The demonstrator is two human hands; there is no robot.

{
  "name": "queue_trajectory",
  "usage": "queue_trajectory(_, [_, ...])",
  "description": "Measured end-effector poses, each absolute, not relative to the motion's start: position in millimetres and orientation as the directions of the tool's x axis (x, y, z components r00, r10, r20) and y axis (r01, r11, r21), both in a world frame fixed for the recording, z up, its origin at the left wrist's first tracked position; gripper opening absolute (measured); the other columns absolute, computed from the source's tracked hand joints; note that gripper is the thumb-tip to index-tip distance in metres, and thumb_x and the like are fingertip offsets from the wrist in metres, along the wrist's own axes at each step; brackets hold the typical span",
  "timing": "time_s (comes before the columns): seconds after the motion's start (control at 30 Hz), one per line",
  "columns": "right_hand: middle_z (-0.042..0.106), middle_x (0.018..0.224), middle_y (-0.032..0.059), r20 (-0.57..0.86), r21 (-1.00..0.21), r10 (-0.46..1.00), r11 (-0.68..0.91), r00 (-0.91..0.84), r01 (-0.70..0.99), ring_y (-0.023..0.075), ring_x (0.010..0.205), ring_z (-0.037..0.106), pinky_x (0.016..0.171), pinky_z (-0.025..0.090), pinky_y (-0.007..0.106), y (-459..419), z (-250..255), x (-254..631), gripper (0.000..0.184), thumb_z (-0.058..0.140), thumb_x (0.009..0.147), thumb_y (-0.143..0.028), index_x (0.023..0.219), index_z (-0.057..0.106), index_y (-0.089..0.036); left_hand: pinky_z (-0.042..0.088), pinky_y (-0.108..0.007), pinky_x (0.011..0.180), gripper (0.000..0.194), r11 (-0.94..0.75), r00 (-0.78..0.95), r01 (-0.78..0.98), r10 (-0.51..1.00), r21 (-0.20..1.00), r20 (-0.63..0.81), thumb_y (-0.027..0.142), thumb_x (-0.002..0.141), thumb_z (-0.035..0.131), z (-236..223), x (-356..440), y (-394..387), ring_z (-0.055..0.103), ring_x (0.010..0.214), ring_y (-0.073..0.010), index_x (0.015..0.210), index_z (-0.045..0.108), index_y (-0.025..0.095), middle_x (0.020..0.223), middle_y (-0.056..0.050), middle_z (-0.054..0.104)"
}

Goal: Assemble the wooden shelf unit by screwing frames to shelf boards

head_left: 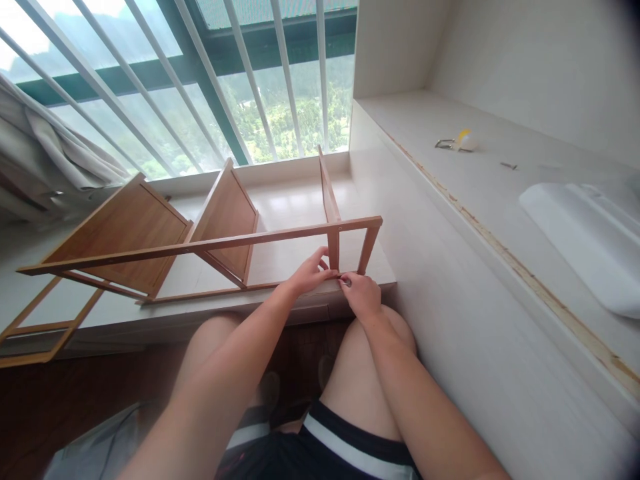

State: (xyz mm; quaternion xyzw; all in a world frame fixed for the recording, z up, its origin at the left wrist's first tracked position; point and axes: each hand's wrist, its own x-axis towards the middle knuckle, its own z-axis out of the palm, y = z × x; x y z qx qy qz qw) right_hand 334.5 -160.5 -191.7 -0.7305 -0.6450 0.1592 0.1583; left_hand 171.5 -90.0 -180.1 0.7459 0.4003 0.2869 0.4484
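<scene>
Window ledge [283, 217], daylight: working with both hands at the near lower corner of a wooden frame [250, 238] lying on its side. Pinching what looks like a small metal piece [347, 283] in the right grip [363, 295], fingertips together around it, close against the lower rail [265, 289]. Touching the wood with the left grip [310, 275] just beside, thumb near the joint and fingers curving apart toward the short crosspiece [333, 251]; not showing clearly enough to tell of a firm clamp there.

Stretching away to the left of both grips: two broad panels set between the rails, with an open wooden piece [43, 328] farther out beyond the frame's end. Rising beyond the left grip: a narrower panel [327, 190]. Lying well to the right of the right grip, on a raised shelf [480, 110]: a yellow-and-clear item [466, 140], a small screw-like piece [509, 165] and a white plastic item [585, 240].

Handling such a corner well probably means bracing the crosspiece with the left grip, holding the small piece square to the rail, turning or pressing in small, even efforts, and easing off at any tilt, so as to avoid slipping, marring the wood or rocking the long frame.
</scene>
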Motion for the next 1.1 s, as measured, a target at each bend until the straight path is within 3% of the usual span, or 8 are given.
queue_trajectory(0.37, [0.073,0.087,0.0052,-0.070,-0.649,0.960,-0.251,0.271,0.718,0.0197,0.084,0.068,0.073,0.045,0.025,-215,-203,314,0.025,0.051,0.088,-0.037,0.097,0.071,-0.025,0.042,-0.022,0.062,0.048,-0.294,0.584,0.320,0.810,0.901,0.057,0.039,0.078,0.063,-179,166,-133,0.055,0.079,-0.0115,0.122,0.048,0.024,0.111,-0.005,0.059])
queue_trajectory(0.77, [0.072,0.081,0.0091,-0.007,-0.744,0.911,-0.280,0.412,0.607,0.0234,0.079,0.066,0.071,0.043,0.029,-225,-214,301,0.019,0.057,0.082,-0.031,0.085,0.072,-0.021,0.046,-0.026,0.070,0.050,-0.341,0.624,0.311,0.777,0.887,0.080,0.040,0.078,0.062,-178,161,-139,0.057,0.077,-0.0114,0.123,0.045,0.025,0.116,-0.005,0.059])
queue_trajectory(0.93, [0.066,0.065,0.0057,-0.124,-0.936,0.838,-0.276,0.531,0.218,0.0194,0.063,0.060,0.057,0.041,0.027,-223,-230,279,0.027,0.054,0.081,-0.038,0.076,0.069,-0.016,0.047,-0.027,0.073,0.046,-0.361,0.636,0.323,0.767,0.875,0.082,0.037,0.080,0.059,-177,160,-138,0.058,0.076,-0.0112,0.122,0.044,0.024,0.114,-0.004,0.059])
queue_trajectory(1.1, [0.044,0.045,-0.0039,-0.236,-0.971,0.800,-0.173,0.552,-0.165,0.0124,0.042,0.040,0.041,0.031,0.024,-220,-237,262,0.028,0.051,0.081,-0.043,0.074,0.062,-0.018,0.047,-0.027,0.073,0.042,-0.375,0.650,0.314,0.755,0.872,0.091,0.035,0.080,0.058,-179,159,-136,0.058,0.076,-0.0109,0.118,0.044,0.024,0.113,-0.003,0.059])
